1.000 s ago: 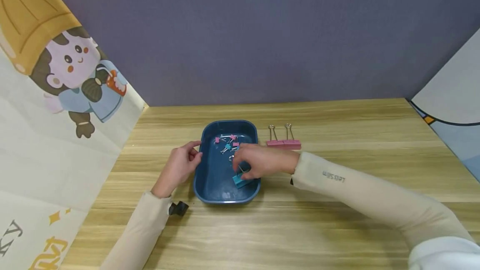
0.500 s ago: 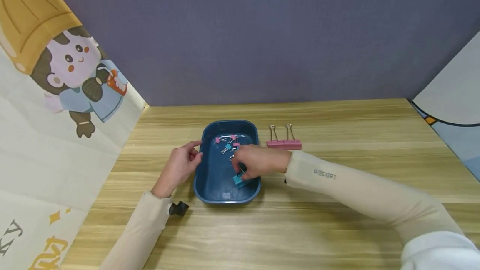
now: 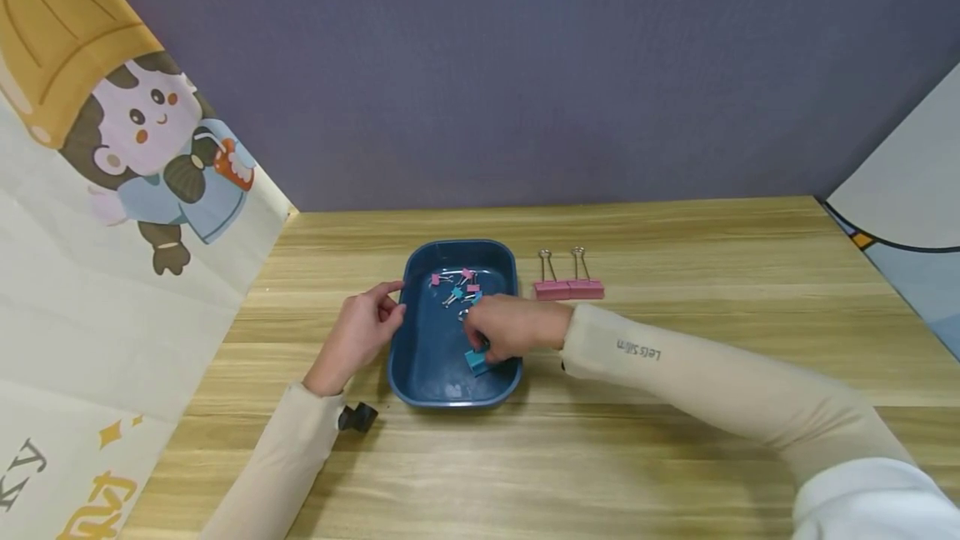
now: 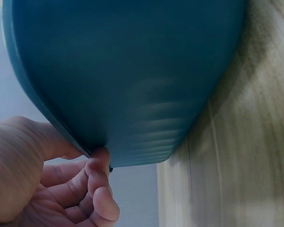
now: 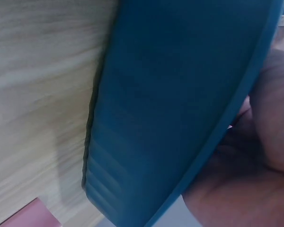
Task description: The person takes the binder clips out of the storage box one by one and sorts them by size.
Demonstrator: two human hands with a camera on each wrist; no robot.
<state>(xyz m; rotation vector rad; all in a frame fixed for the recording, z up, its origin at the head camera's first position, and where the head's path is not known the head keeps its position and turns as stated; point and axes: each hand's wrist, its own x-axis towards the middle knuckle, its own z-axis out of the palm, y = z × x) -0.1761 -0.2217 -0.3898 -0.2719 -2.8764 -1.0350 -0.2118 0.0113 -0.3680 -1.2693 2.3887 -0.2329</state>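
A dark blue tray [image 3: 459,245] sits on the wooden table with several small pink and teal binder clips [image 3: 457,286] at its far end. My left hand [image 3: 381,312] grips the tray's left rim, thumb on the edge and fingers curled against the outer wall [image 4: 132,71]. My right hand [image 3: 486,340] reaches into the near right corner of the tray. Its curled fingers close on a larger teal binder clip [image 3: 476,361], which it partly hides. The right wrist view shows only the tray's outer wall [image 5: 170,94] and part of my right hand [image 5: 255,161].
Two large pink binder clips [image 3: 567,287] lie side by side on the table just right of the tray. A small black object [image 3: 357,417] sits by my left wrist. Printed panels stand at the left [image 3: 112,190] and far right.
My right hand and forearm have slid a little to the left over the tray, closing tighter over the teal clip. The left hand and the tray have stayed put.
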